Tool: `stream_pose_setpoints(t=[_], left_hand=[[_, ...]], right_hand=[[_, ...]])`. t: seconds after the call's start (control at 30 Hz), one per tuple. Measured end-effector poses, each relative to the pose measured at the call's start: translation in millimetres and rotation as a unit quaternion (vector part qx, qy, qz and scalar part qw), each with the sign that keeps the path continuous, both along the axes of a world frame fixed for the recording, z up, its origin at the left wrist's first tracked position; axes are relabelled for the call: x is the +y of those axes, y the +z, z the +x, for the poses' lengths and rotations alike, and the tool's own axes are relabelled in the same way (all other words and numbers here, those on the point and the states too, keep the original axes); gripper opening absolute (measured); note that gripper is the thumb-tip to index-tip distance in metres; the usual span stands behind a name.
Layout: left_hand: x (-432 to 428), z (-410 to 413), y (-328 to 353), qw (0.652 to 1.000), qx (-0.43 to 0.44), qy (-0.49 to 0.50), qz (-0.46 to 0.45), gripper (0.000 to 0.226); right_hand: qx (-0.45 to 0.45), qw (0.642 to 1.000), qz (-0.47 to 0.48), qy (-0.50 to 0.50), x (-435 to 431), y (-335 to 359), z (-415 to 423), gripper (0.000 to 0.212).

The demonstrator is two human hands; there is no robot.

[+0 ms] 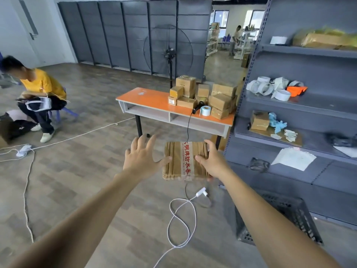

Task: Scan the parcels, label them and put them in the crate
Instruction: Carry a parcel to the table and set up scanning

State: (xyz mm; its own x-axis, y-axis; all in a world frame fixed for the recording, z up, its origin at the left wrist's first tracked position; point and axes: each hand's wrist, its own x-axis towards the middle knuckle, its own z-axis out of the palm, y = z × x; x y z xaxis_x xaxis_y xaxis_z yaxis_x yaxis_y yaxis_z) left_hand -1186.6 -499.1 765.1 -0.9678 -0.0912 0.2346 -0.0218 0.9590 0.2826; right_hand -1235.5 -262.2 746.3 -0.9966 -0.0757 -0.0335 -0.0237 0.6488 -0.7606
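Observation:
A flat brown parcel [174, 161] with a white tape strip of red characters is held out in front of me above the floor. My right hand [209, 160] grips its right edge, thumb on top. My left hand [142, 156] is spread wide, with only the thumb touching the parcel's left edge. Several taped brown parcels [222, 101] are stacked on the orange table [150, 102], beside a black scanner [199, 106] and a roll of labels [205, 110]. A black crate [286, 211] stands on the floor at the lower right, partly behind my right forearm.
Grey shelving [309, 113] with tape rolls, paper and a small box fills the right side. White cables [180, 219] loop on the floor below the parcel. A seated person in a yellow shirt [38, 89] is at the left. A standing fan [170, 55] is behind the table.

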Motion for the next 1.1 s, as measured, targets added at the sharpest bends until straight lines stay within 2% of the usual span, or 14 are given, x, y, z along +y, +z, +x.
stream_pose_setpoints(t=[0.17,0.37,0.57,0.9,1.1], left_hand=[[-14,-114,9,1.0,0.0,0.008,-0.007,0.083],[-27,-231,10,1.0,-0.022,0.009,-0.012,0.087],[-45,-340,2,1.0,-0.022,-0.019,-0.013,0.091],[-114,-569,-6,0.996,-0.047,-0.077,0.003,0.096],[-120,-672,-8,0.992,-0.058,-0.11,0.008,0.112]], right_hand=[[-0.027,1.0,-0.011,-0.002,-11,0,-115,0.062],[-0.039,0.999,-0.036,0.003,-24,10,-221,0.059],[-0.059,0.997,-0.041,-0.026,-44,9,-321,0.063],[-0.05,0.994,-0.016,-0.097,-104,5,-520,0.068],[-0.043,0.989,0.011,-0.14,-101,0,-610,0.071]])
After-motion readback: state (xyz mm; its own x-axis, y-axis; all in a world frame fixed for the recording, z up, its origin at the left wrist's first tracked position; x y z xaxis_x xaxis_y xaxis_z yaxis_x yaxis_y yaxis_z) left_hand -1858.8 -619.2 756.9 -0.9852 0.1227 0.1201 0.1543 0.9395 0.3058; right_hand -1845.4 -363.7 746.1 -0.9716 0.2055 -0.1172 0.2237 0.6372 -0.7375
